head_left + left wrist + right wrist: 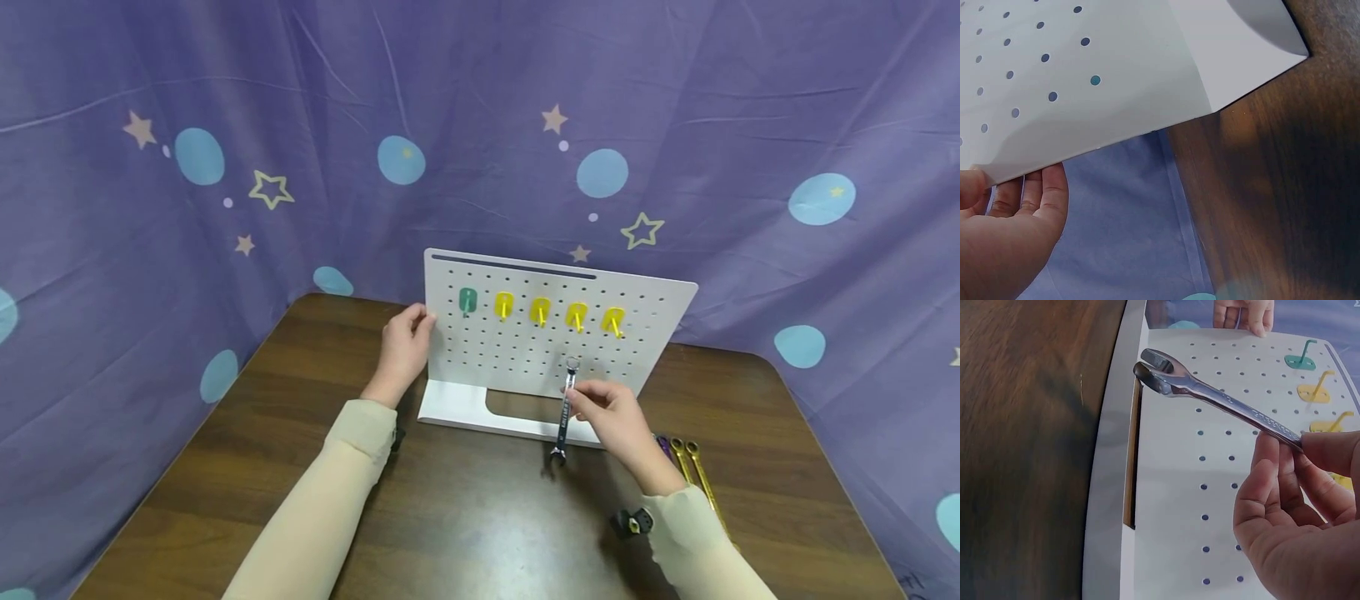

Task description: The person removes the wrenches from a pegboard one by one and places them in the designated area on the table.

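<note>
My right hand (611, 417) pinches a silver combination wrench (564, 417) between thumb and fingers, in front of the lower part of a white pegboard (480, 350). In the head view the wrench's ring end points up and its open end down; the right wrist view shows the open jaw of the wrench (1229, 403) close by. My left hand (405, 346) grips the pegboard's left edge, thumb on the front and fingers behind, as the left wrist view shows. A green hook (468, 301) and several yellow hooks (540, 312) sit in a row on the board.
Gold wrenches (703, 475) and a purple one (663, 446) lie on the brown table (450, 517) to the right, partly hidden by my right forearm. The board's white base (457, 402) has a cutout. A purple patterned curtain (480, 100) hangs behind.
</note>
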Demonstrator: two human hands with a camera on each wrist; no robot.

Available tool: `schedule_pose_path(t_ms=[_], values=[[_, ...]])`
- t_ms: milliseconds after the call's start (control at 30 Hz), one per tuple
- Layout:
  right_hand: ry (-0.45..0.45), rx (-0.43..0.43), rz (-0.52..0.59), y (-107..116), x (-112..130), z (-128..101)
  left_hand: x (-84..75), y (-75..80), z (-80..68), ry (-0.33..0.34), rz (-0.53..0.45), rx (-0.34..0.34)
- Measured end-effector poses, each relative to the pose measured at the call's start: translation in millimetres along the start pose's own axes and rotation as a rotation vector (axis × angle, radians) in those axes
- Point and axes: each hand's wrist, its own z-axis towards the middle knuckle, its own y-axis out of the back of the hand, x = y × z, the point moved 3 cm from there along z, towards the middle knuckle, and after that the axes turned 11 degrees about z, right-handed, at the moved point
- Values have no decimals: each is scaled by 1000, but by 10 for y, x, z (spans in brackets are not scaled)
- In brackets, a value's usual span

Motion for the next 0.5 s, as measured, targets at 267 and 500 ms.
schedule_pose_path(t_ms=[267, 500], values=[[27, -40, 13, 118, -48, -44, -2, 9, 6, -3, -8, 1], [3, -66, 6, 239, -96, -113, 10, 2, -1, 12, -7, 20]])
